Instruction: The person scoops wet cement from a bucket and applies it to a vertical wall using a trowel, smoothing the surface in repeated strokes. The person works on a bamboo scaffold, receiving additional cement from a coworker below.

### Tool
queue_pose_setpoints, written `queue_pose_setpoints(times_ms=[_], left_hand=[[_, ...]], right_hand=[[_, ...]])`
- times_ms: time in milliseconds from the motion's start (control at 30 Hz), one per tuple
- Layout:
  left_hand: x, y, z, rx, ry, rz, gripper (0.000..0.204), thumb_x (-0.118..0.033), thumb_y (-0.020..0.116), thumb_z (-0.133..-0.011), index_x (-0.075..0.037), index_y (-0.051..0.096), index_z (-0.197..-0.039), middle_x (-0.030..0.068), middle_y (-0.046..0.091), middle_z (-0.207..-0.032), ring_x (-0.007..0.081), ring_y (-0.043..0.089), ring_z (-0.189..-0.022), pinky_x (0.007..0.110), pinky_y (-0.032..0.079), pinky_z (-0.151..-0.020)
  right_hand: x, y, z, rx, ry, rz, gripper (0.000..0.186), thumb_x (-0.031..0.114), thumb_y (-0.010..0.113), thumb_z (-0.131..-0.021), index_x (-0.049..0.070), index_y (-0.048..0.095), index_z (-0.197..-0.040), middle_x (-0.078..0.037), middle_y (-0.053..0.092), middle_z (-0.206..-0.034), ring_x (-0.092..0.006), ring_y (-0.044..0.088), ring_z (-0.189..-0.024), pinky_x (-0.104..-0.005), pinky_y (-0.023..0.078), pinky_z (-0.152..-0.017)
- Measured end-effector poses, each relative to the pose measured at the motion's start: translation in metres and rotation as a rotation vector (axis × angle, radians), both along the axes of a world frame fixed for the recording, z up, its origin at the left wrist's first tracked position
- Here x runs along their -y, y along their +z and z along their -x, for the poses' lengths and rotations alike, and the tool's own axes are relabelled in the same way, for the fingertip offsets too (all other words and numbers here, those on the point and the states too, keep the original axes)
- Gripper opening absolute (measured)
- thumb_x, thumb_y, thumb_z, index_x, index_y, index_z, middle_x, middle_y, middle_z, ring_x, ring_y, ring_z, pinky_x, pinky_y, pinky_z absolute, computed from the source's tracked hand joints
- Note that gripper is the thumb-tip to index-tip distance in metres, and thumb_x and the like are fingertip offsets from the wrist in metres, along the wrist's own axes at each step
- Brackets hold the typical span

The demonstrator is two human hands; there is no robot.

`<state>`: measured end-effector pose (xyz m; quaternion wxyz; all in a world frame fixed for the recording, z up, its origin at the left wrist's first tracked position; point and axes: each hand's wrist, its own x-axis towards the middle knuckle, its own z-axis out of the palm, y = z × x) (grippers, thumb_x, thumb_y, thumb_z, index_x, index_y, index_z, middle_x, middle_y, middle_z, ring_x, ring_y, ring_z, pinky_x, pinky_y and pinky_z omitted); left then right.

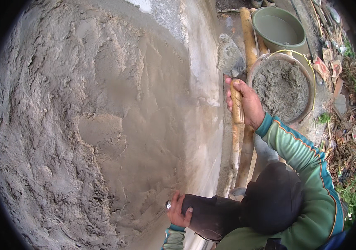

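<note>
My right hand is wrapped round the wooden handle of a trowel. Its blade points away from me and carries grey mortar, between the wall's pale edge and the mortar tub. To the left, rough wet mortar covers a broad wall surface, with a smoother strip nearer its right side. My left hand rests low down with fingers apart on a dark, cloth-covered shape, which looks like my knee. A small silvery spot shows beside its fingers; what it is, I cannot tell.
A green basin of greyish water stands beyond the mortar tub. Bamboo poles run alongside the wall, under my right hand. Dry leaves, scraps and torn paper litter the ground at the right, with some green plants.
</note>
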<state>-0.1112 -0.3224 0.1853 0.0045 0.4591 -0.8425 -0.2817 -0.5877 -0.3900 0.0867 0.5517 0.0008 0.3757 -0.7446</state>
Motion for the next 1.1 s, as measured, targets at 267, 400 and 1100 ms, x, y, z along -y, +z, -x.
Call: queue_pose_setpoints(times_ms=[267,400,1100], left_hand=[[-0.034,0.012,-0.014,0.026,0.113,0.047,0.059,-0.035,0.067,-0.087,0.004,0.068,-0.131,0.0301,0.058,-0.146,0.0464,0.066,-0.123,0.048,0.054,-0.105],[-0.044,0.014,-0.019,0.014,0.184,-0.001,0.064,-0.043,0.062,-0.093,0.007,0.067,-0.134,0.0312,0.055,-0.15,0.0478,0.06,-0.133,0.051,0.046,-0.114],[-0.056,0.031,0.001,0.206,0.253,0.067,0.064,-0.04,0.064,-0.091,0.006,0.066,-0.135,0.0314,0.055,-0.15,0.0476,0.063,-0.127,0.051,0.051,-0.108]], right_hand=[[0.156,-0.076,-0.028,0.024,0.006,-0.151,0.034,0.023,0.068,-0.104,0.012,0.05,-0.13,-0.003,0.059,-0.086,-0.0125,0.057,-0.065,-0.0319,0.052,-0.057],[0.166,-0.118,-0.027,-0.184,-0.004,-0.258,0.039,0.025,0.072,-0.101,0.006,0.051,-0.126,-0.009,0.062,-0.097,-0.0142,0.059,-0.067,-0.034,0.055,-0.059],[0.221,-0.185,-0.055,0.302,0.246,-0.328,0.026,0.04,0.05,-0.111,0.016,0.057,-0.103,-0.002,0.056,-0.081,-0.0144,0.051,-0.058,-0.0334,0.046,-0.05]])
